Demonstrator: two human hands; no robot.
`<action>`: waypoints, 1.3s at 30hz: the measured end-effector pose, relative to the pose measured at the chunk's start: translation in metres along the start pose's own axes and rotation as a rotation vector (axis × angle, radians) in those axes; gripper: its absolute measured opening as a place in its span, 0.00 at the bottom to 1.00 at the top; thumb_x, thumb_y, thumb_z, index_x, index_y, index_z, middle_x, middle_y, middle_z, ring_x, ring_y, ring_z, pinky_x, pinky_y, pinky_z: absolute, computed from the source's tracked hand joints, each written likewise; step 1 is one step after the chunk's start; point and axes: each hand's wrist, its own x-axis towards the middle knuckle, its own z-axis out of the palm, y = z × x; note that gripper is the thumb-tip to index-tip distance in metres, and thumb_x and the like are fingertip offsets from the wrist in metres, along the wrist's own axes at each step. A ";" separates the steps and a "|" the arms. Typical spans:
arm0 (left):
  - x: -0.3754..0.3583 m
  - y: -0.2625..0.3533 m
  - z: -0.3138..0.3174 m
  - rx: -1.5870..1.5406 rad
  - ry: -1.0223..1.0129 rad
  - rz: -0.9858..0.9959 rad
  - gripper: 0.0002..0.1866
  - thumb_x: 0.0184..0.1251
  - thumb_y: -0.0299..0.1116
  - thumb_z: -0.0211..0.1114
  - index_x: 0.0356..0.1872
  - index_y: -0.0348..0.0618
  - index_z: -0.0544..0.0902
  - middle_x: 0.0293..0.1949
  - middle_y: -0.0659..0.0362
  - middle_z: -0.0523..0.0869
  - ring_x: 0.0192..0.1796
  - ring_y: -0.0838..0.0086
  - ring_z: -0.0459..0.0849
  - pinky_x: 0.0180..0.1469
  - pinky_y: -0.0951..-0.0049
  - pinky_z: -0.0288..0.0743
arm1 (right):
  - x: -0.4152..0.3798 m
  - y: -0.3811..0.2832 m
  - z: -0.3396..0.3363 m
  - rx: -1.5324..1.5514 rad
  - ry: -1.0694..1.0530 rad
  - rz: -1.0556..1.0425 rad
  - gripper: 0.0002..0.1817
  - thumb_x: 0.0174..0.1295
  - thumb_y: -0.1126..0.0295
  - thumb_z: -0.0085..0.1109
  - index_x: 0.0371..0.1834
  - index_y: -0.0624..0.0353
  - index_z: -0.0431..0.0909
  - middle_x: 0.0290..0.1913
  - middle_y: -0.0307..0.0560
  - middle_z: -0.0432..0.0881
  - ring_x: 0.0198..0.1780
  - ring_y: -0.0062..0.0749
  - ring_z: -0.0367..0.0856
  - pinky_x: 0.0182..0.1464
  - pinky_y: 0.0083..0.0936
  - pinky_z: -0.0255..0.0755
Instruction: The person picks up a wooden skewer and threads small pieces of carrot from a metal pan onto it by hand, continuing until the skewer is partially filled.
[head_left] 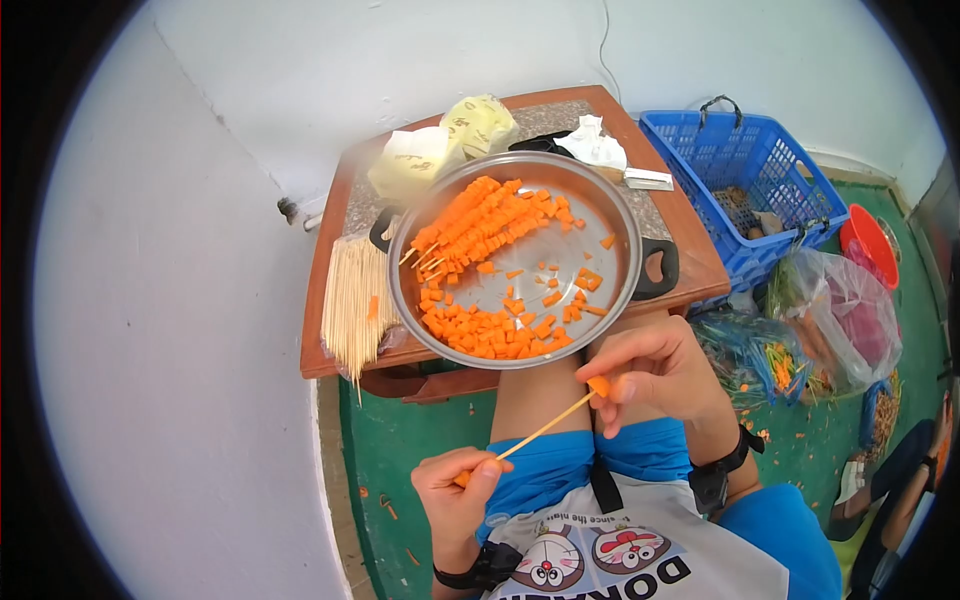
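Observation:
My left hand is closed round the lower part of a thin wooden skewer, with a bit of orange carrot showing at its fingers. At the skewer's upper end, my right hand pinches a small carrot piece between thumb and fingers. Beyond both hands a round metal pan sits on a table. Filled carrot skewers lie together in its upper left part, and loose carrot pieces are heaped along its near side. A bundle of bare skewers lies left of the pan.
The wooden table also bears crumpled wrappers, white tissue and a peeler-like tool. To the right stand a blue crate, plastic bags and a red basin. Part of another person shows at lower right.

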 end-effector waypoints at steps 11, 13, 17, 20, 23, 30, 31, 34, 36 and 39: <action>-0.001 -0.008 -0.001 -0.789 -0.233 -0.532 0.14 0.54 0.30 0.55 0.19 0.26 0.74 0.08 0.61 0.67 0.09 0.84 0.57 0.12 0.83 0.47 | -0.003 -0.003 0.011 0.006 -0.017 -0.143 0.12 0.45 0.84 0.55 0.36 0.71 0.73 0.28 0.52 0.76 0.27 0.28 0.77 0.27 0.19 0.76; -0.001 -0.008 -0.001 -0.915 -0.289 -0.624 0.14 0.55 0.30 0.55 0.19 0.26 0.73 0.08 0.61 0.67 0.09 0.84 0.56 0.12 0.83 0.46 | -0.004 -0.005 0.011 -0.095 -0.020 -0.225 0.12 0.44 0.85 0.55 0.35 0.71 0.74 0.27 0.52 0.76 0.27 0.28 0.77 0.27 0.17 0.74; 0.004 0.004 -0.003 -0.113 -0.187 -0.118 0.13 0.53 0.32 0.57 0.19 0.29 0.76 0.08 0.61 0.67 0.09 0.82 0.58 0.12 0.83 0.48 | -0.008 -0.012 0.008 -0.218 -0.051 -0.219 0.12 0.44 0.85 0.56 0.34 0.71 0.75 0.27 0.52 0.76 0.27 0.27 0.77 0.27 0.16 0.72; 0.007 0.000 -0.002 0.273 -0.052 0.303 0.13 0.51 0.33 0.58 0.18 0.31 0.77 0.08 0.61 0.68 0.09 0.82 0.60 0.12 0.83 0.50 | -0.010 -0.013 0.010 -0.246 -0.011 -0.138 0.11 0.44 0.84 0.56 0.34 0.71 0.75 0.26 0.52 0.76 0.27 0.26 0.76 0.28 0.15 0.72; 0.008 -0.001 -0.001 0.323 0.002 0.408 0.13 0.52 0.34 0.57 0.18 0.32 0.77 0.08 0.61 0.68 0.10 0.82 0.61 0.12 0.83 0.50 | -0.009 -0.009 0.011 -0.209 0.044 -0.139 0.12 0.44 0.84 0.56 0.35 0.70 0.75 0.27 0.51 0.76 0.27 0.27 0.77 0.28 0.16 0.72; 0.006 0.005 -0.013 -0.536 -0.323 -0.499 0.15 0.54 0.35 0.56 0.19 0.31 0.77 0.08 0.62 0.68 0.09 0.82 0.61 0.12 0.83 0.49 | -0.009 -0.005 0.016 -0.157 -0.024 -0.197 0.11 0.45 0.84 0.55 0.35 0.71 0.74 0.27 0.51 0.76 0.27 0.27 0.77 0.28 0.17 0.73; 0.007 0.006 -0.007 -0.535 -0.321 -0.497 0.15 0.54 0.35 0.56 0.19 0.31 0.77 0.08 0.62 0.68 0.09 0.82 0.61 0.12 0.83 0.49 | -0.009 -0.006 0.016 -0.138 0.007 -0.188 0.11 0.46 0.84 0.55 0.35 0.71 0.74 0.27 0.51 0.76 0.27 0.27 0.77 0.28 0.17 0.73; 0.007 0.005 0.006 0.236 -0.028 0.329 0.16 0.55 0.35 0.56 0.19 0.28 0.75 0.07 0.63 0.66 0.08 0.83 0.58 0.11 0.83 0.47 | -0.010 -0.004 0.017 -0.129 0.162 -0.087 0.11 0.46 0.83 0.55 0.35 0.71 0.74 0.27 0.51 0.76 0.27 0.27 0.77 0.28 0.18 0.74; 0.007 -0.002 0.006 0.334 0.014 0.459 0.16 0.55 0.35 0.56 0.19 0.28 0.75 0.07 0.63 0.66 0.08 0.83 0.58 0.12 0.83 0.47 | -0.010 -0.002 0.015 -0.087 0.157 -0.068 0.11 0.47 0.83 0.55 0.36 0.71 0.73 0.27 0.50 0.76 0.27 0.27 0.77 0.28 0.18 0.75; 0.003 0.007 -0.006 -0.140 -0.192 -0.251 0.08 0.51 0.28 0.58 0.21 0.33 0.78 0.09 0.62 0.68 0.11 0.82 0.63 0.13 0.83 0.54 | -0.009 -0.001 0.015 -0.048 0.094 -0.070 0.11 0.47 0.82 0.54 0.36 0.71 0.73 0.28 0.50 0.76 0.27 0.27 0.77 0.28 0.18 0.76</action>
